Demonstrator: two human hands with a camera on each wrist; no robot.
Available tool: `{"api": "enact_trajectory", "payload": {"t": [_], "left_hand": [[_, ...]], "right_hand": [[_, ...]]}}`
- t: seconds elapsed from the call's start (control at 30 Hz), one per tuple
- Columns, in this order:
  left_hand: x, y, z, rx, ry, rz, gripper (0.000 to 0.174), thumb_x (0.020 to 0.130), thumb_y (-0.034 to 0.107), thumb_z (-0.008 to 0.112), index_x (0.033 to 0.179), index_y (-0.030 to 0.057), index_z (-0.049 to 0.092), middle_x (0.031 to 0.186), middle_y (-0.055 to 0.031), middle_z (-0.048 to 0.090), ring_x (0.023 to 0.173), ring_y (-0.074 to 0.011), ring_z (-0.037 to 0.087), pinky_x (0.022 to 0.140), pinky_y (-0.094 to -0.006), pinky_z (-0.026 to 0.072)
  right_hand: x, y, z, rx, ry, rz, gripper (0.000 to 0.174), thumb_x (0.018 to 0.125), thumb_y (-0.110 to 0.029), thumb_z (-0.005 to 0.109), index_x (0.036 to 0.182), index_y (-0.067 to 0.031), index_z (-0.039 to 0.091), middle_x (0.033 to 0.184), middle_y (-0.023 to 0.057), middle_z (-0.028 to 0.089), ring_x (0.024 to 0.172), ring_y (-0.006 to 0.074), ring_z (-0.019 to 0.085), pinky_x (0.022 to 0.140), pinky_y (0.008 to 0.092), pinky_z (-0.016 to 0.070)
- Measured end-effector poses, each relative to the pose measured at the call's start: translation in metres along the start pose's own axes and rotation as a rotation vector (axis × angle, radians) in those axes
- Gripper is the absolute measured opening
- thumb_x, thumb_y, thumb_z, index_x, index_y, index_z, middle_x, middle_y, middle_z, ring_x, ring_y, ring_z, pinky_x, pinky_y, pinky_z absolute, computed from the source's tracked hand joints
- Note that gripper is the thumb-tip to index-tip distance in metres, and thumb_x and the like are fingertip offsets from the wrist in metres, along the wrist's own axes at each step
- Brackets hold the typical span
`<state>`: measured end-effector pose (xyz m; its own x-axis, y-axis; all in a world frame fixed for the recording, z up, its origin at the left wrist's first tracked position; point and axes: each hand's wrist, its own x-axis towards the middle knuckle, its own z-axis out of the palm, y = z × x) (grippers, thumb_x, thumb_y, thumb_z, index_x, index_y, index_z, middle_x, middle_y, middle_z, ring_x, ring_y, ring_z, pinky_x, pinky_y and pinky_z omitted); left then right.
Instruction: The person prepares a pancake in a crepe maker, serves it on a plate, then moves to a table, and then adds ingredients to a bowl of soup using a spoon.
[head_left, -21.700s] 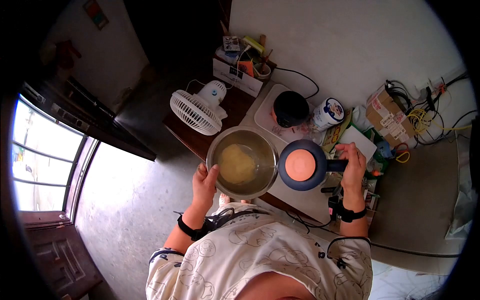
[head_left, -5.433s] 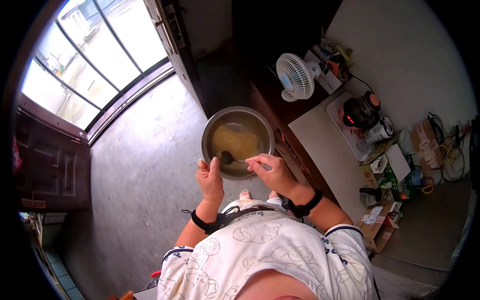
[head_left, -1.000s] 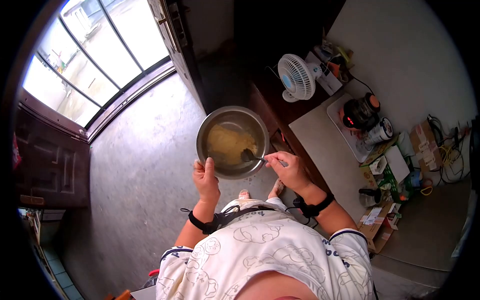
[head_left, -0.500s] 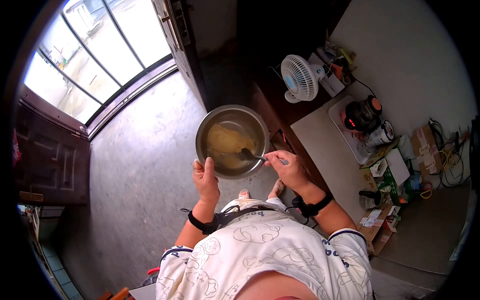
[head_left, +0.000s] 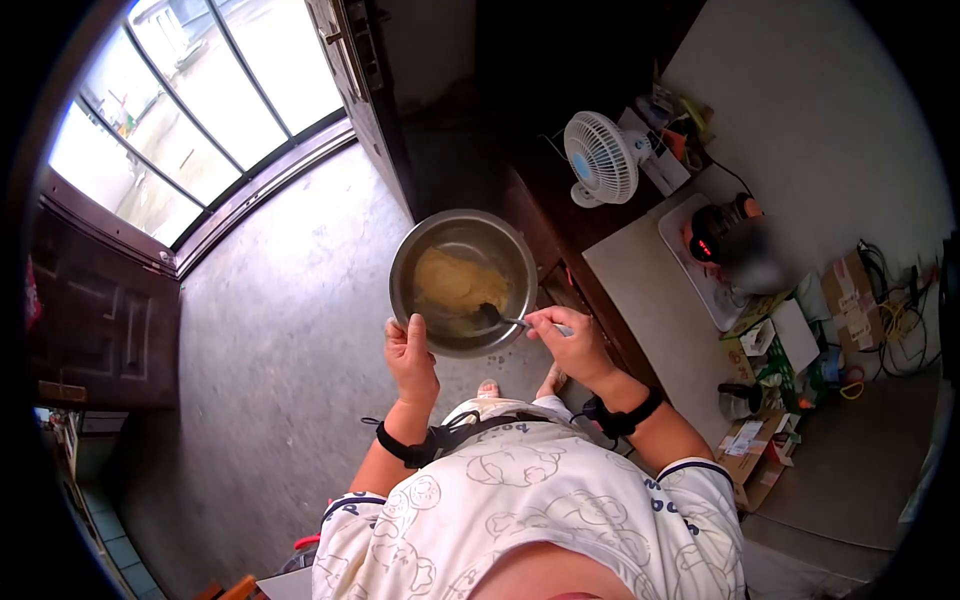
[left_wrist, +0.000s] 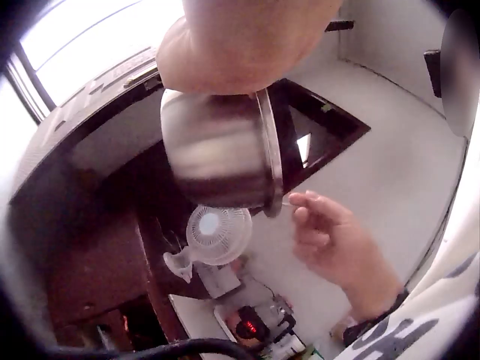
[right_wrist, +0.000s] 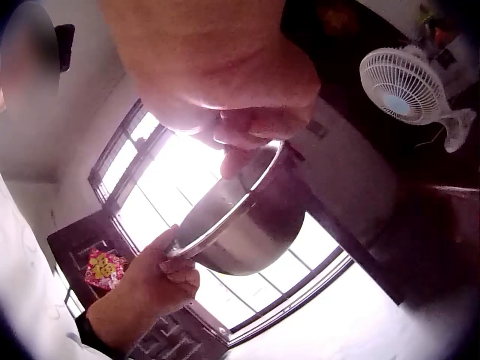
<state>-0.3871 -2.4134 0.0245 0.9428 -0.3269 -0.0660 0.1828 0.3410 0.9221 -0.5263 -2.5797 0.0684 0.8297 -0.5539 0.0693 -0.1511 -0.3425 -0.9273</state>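
Note:
My left hand (head_left: 412, 368) grips the near left rim of a steel mixing bowl (head_left: 512, 252), thumb over the edge. A yellowish, flour-like mixture (head_left: 450, 278) lies inside. My right hand (head_left: 572, 348) pinches the handle of a spoon (head_left: 489, 313), whose dark head sits in the mixture near the bowl's right side. From the left wrist, the bowl's outer wall (left_wrist: 221, 150) shows and hides its contents. The right wrist view has the bowl (right_wrist: 259, 232) tilted in frame, with the left hand (right_wrist: 157, 277) at its rim.
A white fan (head_left: 602, 158) stands on the dark cabinet. Right of it, a kettle (head_left: 706, 235) with red lit digits sits on a white tray (head_left: 690, 280). Cardboard boxes (head_left: 750, 450), a glass pot (head_left: 738, 398) and cables crowd the counter. An open door (head_left: 365, 110) is at the back.
Much earlier my right hand held a dark blue, orange-lidded vessel over the bowl; now it holds the spoon. Within the last second the spoon head shifted slightly left and down through the mixture.

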Motion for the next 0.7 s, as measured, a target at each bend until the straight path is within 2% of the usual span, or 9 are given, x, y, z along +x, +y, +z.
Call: {"api": "enact_trajectory", "payload": {"t": [0.07,0.13,0.27,0.53,0.67,0.7], "left_hand": [[0.0,-0.002,0.001,0.002,0.004,-0.014,0.015,0.086,0.021,0.055,0.078,0.0126,0.046,0.065,0.0061,0.048,0.047,0.0005,0.035,0.037,-0.0158,0.0261],[-0.001,-0.003,0.004,0.008,0.0,-0.033,0.015,0.086,0.021,0.055,0.078,0.0126,0.046,0.064,0.0062,0.048,0.047,0.0006,0.035,0.037,-0.0157,0.0262],[-0.004,-0.002,0.011,0.002,-0.044,-0.021,0.015,0.086,0.022,0.055,0.078,0.0126,0.046,0.064,0.0065,0.047,0.045,0.0004,0.035,0.037,-0.0156,0.0261],[-0.005,0.004,0.004,0.003,-0.013,-0.026,0.015,0.087,0.021,0.054,0.078,0.013,0.045,0.063,0.0071,0.047,0.044,0.0004,0.034,0.036,-0.0159,0.0256],[-0.003,0.002,0.009,0.012,-0.029,-0.021,0.016,0.087,0.022,0.054,0.077,0.0129,0.045,0.062,0.0068,0.048,0.044,0.0005,0.033,0.036,-0.0158,0.0256],[-0.003,0.001,0.011,0.017,-0.04,-0.027,0.016,0.087,0.022,0.054,0.077,0.0129,0.045,0.062,0.0067,0.048,0.044,0.0006,0.033,0.036,-0.0158,0.0256]], "right_hand": [[0.003,-0.011,0.004,0.001,0.004,0.011,0.016,0.083,-0.013,0.053,0.086,0.0,0.063,0.074,0.0089,0.064,0.068,0.015,0.062,0.061,0.0264,0.0473],[0.009,-0.022,0.02,0.146,0.045,-0.042,0.017,0.083,-0.015,0.053,0.085,-0.0004,0.062,0.074,0.0093,0.064,0.068,0.0157,0.062,0.06,0.0281,0.0469],[0.018,-0.025,0.036,0.037,0.081,-0.114,0.016,0.083,-0.014,0.054,0.087,-0.0009,0.062,0.074,0.0103,0.064,0.067,0.0172,0.062,0.06,0.0275,0.0472],[0.001,-0.001,0.003,0.063,0.017,0.044,0.017,0.083,-0.014,0.053,0.086,0.0004,0.063,0.079,0.0104,0.064,0.07,0.0155,0.063,0.063,0.0252,0.0481],[0.007,-0.022,0.011,0.046,0.004,0.042,0.017,0.083,-0.015,0.054,0.087,0.0003,0.062,0.079,0.0107,0.064,0.071,0.0164,0.063,0.064,0.0261,0.0476],[0.011,-0.022,0.019,0.061,0.014,-0.034,0.017,0.082,-0.015,0.055,0.087,0.0002,0.062,0.078,0.0107,0.064,0.071,0.017,0.063,0.064,0.0265,0.0473]]}}
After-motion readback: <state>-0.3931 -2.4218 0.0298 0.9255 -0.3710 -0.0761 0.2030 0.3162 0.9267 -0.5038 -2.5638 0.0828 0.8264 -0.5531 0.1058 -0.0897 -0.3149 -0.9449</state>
